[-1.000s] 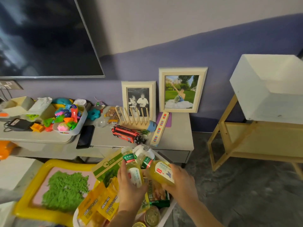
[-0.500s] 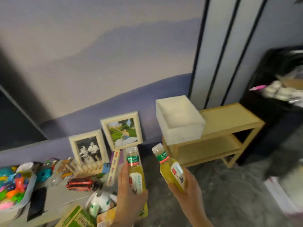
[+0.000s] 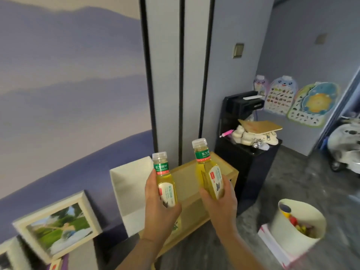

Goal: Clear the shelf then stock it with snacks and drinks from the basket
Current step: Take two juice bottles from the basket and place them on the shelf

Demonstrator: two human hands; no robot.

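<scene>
A single wide-angle view is taken from the person's head, facing forward and down. Both forearms enter from the bottom edge. The low pale wooden shelf unit (image 3: 194, 193) sits near, at lower centre. The white open box (image 3: 132, 190) stands left of centre. The black cabinet (image 3: 247, 164) occupies centre right, farther off. Vertical lines bow toward the frame edges.

Left bottle (image 3: 165, 184) neck band: 东方树叶; label: 茉莉花茶. Right bottle (image 3: 208, 172): 东方.

Lower left: framed photo (image 3: 58, 227) leaning against wall
Right floor: cream bucket (image 3: 300, 223) holding toys
Far wall: animal posters (image 3: 280, 96)
Black cabinet (image 3: 247, 164): cream bag (image 3: 253, 136) on top
</scene>
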